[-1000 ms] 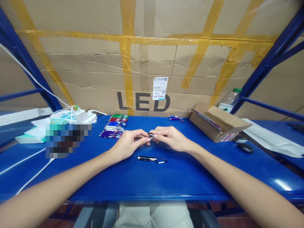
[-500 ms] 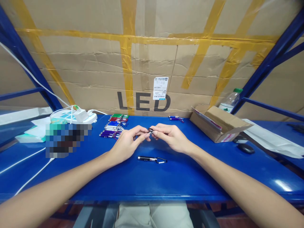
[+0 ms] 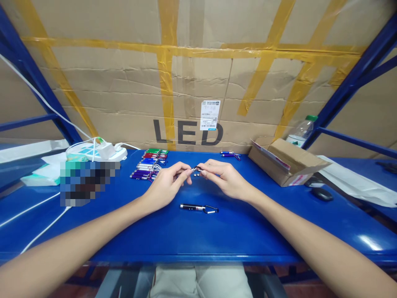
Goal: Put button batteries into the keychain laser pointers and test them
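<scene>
My left hand point(image 3: 170, 180) is closed in a pinch, thumb against fingers, on a small silver piece point(image 3: 193, 169) that is mostly hidden. Facing it, my right hand point(image 3: 225, 178) pinches a black carabiner clip point(image 3: 197, 167), which meets the silver piece between the fingertips. Just below the fingertips show small round silver pieces point(image 3: 196, 174), too tiny to identify surely. Closer to me on the blue table point(image 3: 235, 236) lies a black keychain penlight point(image 3: 192, 207), its carabiner pointing right.
Left of my hands, several penlights point(image 3: 149, 165) lie in colour rows. Blue penlights point(image 3: 229, 154) lie at the back. An open cardboard box point(image 3: 283, 161), a black mouse point(image 3: 322, 193) and a bottle point(image 3: 300, 131) stand right. A power strip point(image 3: 119, 155) with cables is left.
My fingertips have drawn slightly apart, the left ones shifting left. The silver piece shows more between them, and small round silver pieces have come into sight below. The penlight on the table stays put.
</scene>
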Motion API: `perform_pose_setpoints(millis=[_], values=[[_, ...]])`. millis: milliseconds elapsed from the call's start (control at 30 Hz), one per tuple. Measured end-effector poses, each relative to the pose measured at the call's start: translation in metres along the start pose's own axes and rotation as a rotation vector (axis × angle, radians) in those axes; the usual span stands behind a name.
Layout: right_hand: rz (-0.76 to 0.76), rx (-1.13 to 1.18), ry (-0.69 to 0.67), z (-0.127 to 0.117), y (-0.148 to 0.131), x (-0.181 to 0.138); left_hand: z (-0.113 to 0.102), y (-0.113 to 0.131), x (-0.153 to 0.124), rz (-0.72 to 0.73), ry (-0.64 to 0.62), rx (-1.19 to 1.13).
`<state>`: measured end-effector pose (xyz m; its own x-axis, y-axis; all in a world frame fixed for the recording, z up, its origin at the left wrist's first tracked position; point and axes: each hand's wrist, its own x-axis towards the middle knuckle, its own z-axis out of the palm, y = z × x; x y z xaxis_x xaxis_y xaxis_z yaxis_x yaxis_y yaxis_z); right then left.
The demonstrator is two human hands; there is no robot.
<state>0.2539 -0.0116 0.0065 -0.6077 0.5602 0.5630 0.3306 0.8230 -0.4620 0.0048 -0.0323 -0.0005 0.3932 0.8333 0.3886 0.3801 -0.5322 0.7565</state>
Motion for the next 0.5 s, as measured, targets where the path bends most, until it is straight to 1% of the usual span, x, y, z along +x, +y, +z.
perform_pose_setpoints(millis=[267, 500], values=[[-0.041, -0.143, -0.049, -0.0007, 0.0038, -0.0024, -0.0005, -0.0027, 0.0013, -0.020, -0.006, 0.031], [-0.068, -0.234, -0.038, -0.0023, 0.0093, -0.0039, -0.0021, -0.0041, 0.0035, -0.041, 0.006, 0.074]])
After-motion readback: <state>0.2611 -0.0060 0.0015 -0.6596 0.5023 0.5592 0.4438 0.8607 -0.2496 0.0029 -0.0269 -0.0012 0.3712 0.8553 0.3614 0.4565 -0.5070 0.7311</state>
